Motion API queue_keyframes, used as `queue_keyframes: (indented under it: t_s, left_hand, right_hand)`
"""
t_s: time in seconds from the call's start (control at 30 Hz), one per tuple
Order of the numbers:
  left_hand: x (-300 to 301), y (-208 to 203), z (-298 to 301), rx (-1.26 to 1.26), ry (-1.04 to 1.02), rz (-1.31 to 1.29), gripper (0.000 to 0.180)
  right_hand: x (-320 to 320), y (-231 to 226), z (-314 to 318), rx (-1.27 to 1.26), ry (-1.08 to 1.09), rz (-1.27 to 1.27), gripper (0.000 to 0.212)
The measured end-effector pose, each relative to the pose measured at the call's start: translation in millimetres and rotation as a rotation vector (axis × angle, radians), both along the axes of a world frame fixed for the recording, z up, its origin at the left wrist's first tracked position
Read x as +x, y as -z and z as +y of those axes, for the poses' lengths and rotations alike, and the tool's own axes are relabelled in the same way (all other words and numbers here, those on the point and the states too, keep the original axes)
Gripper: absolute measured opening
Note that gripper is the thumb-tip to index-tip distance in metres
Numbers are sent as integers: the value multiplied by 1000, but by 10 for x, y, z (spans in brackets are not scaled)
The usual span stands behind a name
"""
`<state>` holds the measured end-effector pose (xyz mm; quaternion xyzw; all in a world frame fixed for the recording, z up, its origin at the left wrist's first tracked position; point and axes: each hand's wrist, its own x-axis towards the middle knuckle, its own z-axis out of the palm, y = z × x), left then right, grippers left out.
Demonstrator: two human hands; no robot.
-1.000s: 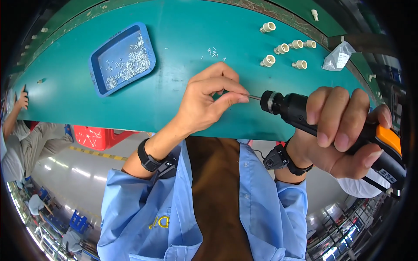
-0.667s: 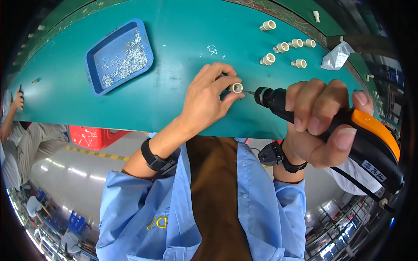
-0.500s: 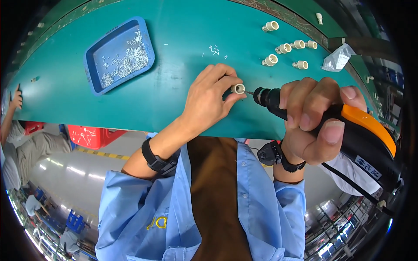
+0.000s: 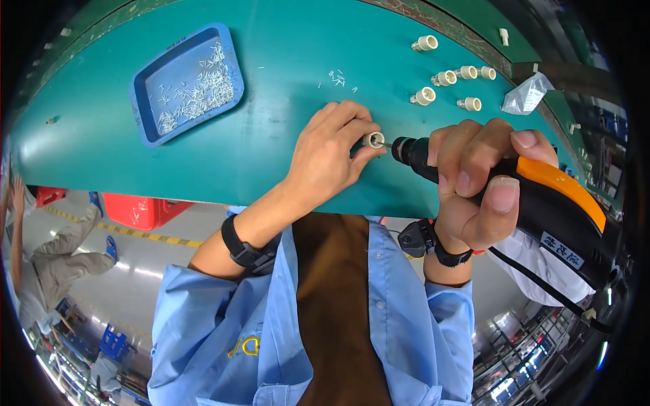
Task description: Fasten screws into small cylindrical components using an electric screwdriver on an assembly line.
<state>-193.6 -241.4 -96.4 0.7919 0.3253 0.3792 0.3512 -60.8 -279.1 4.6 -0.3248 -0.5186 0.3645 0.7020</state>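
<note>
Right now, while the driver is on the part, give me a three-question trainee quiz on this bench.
1. True or false: the left hand pinches the small cream plastic cylinder at the tip of the black-and-orange electric screwdriver.
2. What lies in the blue rectangular plastic tray? A) small pale pins B) cream cylinders C) a bag
3. How many loose cream cylinders stand beyond the hands, left of the clear plastic bag?

Key: 1 true. 2 A. 3 five. The right hand grips the screwdriver.

Bright even overhead light; soft shadows under hands; sharp centre; fisheye bending, dark vignette at rim
</note>
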Motion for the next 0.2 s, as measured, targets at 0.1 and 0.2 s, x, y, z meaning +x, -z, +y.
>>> queue_keyframes:
  t_s: [0.1,0.2]
  left_hand:
    - [0,-2,-2,-5,2,-1,23]
    - [1,1,-2,-7,4,-4,23]
  right_hand:
    - [18,16,-1,13,-16,-10,45]
    - [-2,26,-1,21,-16,-10,46]
